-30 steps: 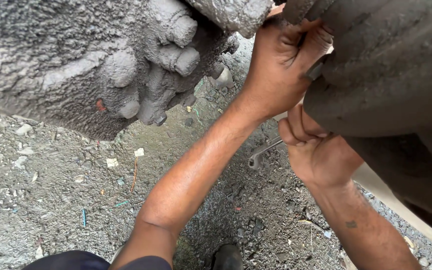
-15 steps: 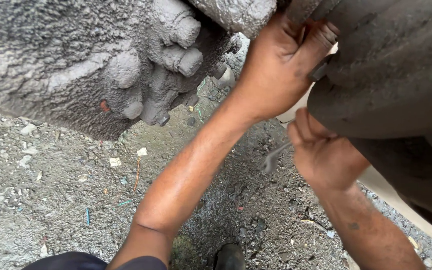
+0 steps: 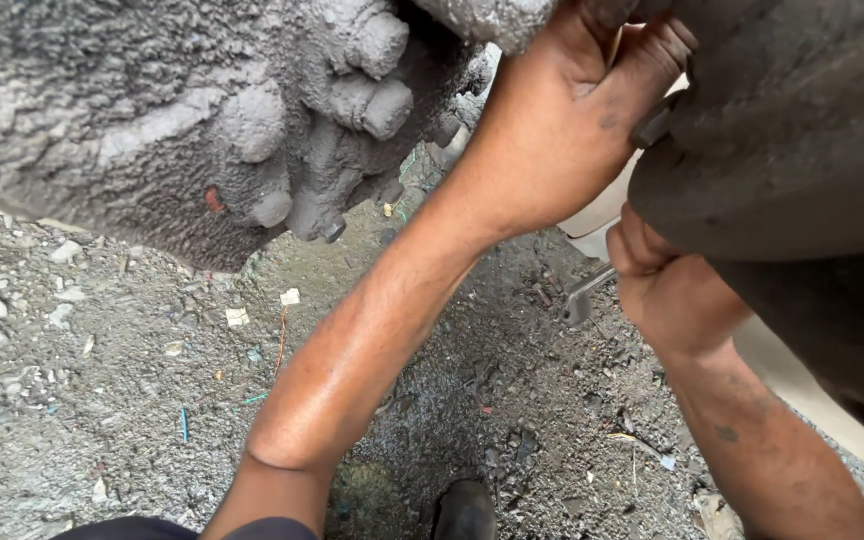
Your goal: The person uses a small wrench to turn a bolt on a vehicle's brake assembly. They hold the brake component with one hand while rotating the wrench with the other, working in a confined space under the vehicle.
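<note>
Working a metal wrench (image 3: 585, 296) under the dark machine underside (image 3: 792, 150), the right hand (image 3: 667, 290) grips its handle while the left hand (image 3: 562, 130) presses closed against the part above; turning it next likely needs steady leverage.

A dull grey coat of dried mud is being shown all over the hub (image 3: 202, 110) and its studs (image 3: 372, 100). The gravel ground (image 3: 82, 400) is being speckled with white, blue and orange scraps.
</note>
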